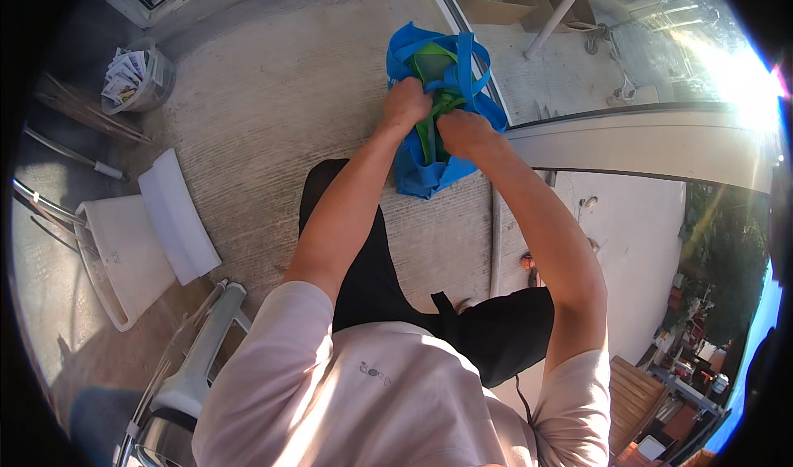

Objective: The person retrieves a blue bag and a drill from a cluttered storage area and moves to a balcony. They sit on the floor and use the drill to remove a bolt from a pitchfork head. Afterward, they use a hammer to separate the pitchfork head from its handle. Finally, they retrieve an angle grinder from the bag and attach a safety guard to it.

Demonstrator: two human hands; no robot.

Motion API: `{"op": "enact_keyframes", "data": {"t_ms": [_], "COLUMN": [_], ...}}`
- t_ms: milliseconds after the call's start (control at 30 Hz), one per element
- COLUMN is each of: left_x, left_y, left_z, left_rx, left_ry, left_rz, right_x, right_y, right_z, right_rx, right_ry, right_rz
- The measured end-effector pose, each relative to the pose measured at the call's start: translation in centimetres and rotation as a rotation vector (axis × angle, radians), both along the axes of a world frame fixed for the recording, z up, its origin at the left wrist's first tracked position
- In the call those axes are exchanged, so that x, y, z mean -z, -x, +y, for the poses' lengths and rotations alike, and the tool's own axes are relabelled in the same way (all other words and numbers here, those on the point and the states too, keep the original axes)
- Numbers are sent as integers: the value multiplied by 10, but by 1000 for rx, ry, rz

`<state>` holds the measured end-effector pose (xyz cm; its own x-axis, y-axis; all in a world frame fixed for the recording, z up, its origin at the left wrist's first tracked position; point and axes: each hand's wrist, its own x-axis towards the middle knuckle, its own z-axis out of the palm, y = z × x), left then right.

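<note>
A blue fabric tote bag (415,179) stands on the floor ahead of me with its top open and its handles up. Inside it is a green, fabric-looking bag (433,60), partly hidden by my hands and a blue handle. My left hand (406,103) is closed on the green bag at the tote's left side. Over the tote's right half, my right hand (467,133) is also closed, with its fingers curled into the green material. What lies deeper in the tote cannot be seen.
A glass sliding door (595,78) borders the tote on the right, with cardboard boxes (493,0) behind it. At the left are a bin of papers (140,77), a white plastic container (128,248) and a pale foam-like block (178,215). A grey frame (194,359) stands near my left arm.
</note>
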<state>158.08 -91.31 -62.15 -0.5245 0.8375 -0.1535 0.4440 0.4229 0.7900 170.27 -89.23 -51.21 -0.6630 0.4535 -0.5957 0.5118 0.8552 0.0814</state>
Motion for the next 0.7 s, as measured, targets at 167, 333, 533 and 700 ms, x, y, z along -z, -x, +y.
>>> {"op": "enact_keyframes", "data": {"t_ms": [167, 333, 533, 700], "left_x": [-17, -38, -69, -72], "left_y": [11, 44, 79, 111], "left_z": [-20, -73, -107, -131], "left_rx": [-106, -8, -164, -259], "left_ry": [-187, -324, -354, -268], "left_rz": [-34, -122, -327, -205], "right_x": [42, 37, 64, 38], "right_y": [-4, 9, 66, 85], "right_z": [23, 11, 11, 3], "right_rx": [-93, -271, -133, -162], "right_ry": [-59, -53, -154, -175], "right_rz": [385, 620, 459, -7]}}
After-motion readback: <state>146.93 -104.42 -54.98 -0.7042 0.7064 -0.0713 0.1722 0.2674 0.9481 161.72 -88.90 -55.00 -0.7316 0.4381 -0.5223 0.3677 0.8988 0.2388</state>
